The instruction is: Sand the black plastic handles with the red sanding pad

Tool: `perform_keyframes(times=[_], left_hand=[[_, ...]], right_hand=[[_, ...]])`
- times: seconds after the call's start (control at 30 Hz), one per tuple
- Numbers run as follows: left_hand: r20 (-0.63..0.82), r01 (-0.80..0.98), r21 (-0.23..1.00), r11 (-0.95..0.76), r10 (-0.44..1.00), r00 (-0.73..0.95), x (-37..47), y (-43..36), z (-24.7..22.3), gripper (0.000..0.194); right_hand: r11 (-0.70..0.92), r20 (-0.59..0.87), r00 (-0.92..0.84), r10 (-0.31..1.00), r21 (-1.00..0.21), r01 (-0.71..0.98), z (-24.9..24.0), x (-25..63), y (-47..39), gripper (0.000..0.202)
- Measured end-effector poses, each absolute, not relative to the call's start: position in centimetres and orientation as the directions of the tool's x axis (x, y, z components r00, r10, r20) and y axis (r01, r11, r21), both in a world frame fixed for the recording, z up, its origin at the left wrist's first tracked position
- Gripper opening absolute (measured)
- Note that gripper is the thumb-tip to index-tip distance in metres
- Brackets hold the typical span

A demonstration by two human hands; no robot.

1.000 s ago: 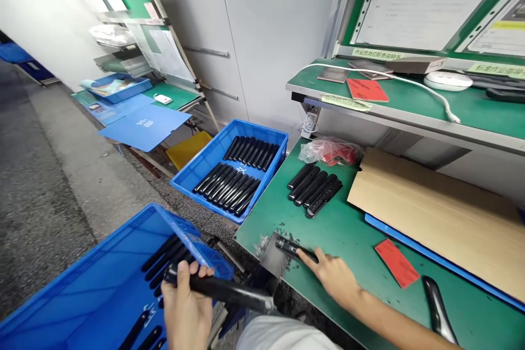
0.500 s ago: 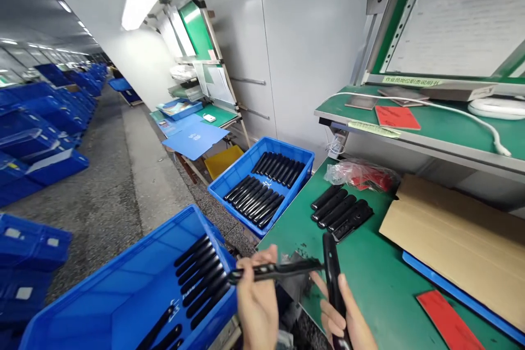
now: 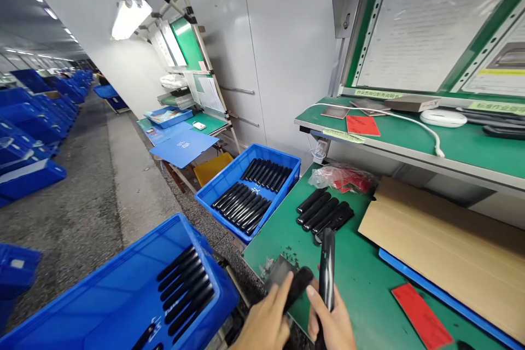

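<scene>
- Workbench with green surface (image 3: 365, 276): bears several elongated black plastic pieces (image 3: 319, 211) side by side.
- Right hand (image 3: 335, 318): curled closed around a glossy, elongated black plastic shell (image 3: 327, 268), steeply tilted over the bench's near edge.
- Left hand (image 3: 264, 314): fingers nearly straight, beside a blurred dark bar (image 3: 299, 286); grip cannot be told.

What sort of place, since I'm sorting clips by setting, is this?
Most likely a factory workshop: there's a green workbench with papers posted above it, blue bins holding rows of matching black parts, and more blue crates along a long aisle.
</scene>
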State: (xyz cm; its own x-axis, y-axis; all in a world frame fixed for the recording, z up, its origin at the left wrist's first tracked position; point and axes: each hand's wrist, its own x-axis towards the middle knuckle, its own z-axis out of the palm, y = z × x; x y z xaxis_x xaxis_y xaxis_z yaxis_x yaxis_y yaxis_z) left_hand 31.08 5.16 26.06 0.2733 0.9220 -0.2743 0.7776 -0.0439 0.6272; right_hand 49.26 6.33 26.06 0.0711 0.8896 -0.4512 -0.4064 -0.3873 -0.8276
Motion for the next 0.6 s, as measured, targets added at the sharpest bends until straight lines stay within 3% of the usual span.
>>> perform_keyframes(times=[0.1, 0.2, 0.47, 0.6], left_hand=[[-0.188, 0.963, 0.268, -0.039, 0.978, 0.092, 28.9, 5.8, 23.4, 0.074], [-0.145, 0.995, -0.037, -0.092, 0.986, 0.086, 27.3, 6.5, 20.8, 0.073], [-0.206, 0.962, -0.067, -0.264, 0.947, 0.246, 28.0, 6.1, 20.0, 0.077], [-0.353, 0.904, 0.038, -0.426, 0.84, 0.411, 29.0, 4.3, 22.8, 0.079]], right_hand=[[-0.355, -0.44, 0.19, 0.878, -0.864, -0.358, 25.9, 51.2, 6.1, 0.088], [-0.343, -0.471, 0.279, 0.837, -0.848, -0.404, 25.6, 54.2, 5.3, 0.091], [-0.325, -0.489, 0.314, 0.814, -0.832, -0.45, 22.8, 56.1, 1.0, 0.088], [-0.29, -0.493, 0.361, 0.792, -0.823, -0.489, 21.8, 55.9, -0.1, 0.079]])
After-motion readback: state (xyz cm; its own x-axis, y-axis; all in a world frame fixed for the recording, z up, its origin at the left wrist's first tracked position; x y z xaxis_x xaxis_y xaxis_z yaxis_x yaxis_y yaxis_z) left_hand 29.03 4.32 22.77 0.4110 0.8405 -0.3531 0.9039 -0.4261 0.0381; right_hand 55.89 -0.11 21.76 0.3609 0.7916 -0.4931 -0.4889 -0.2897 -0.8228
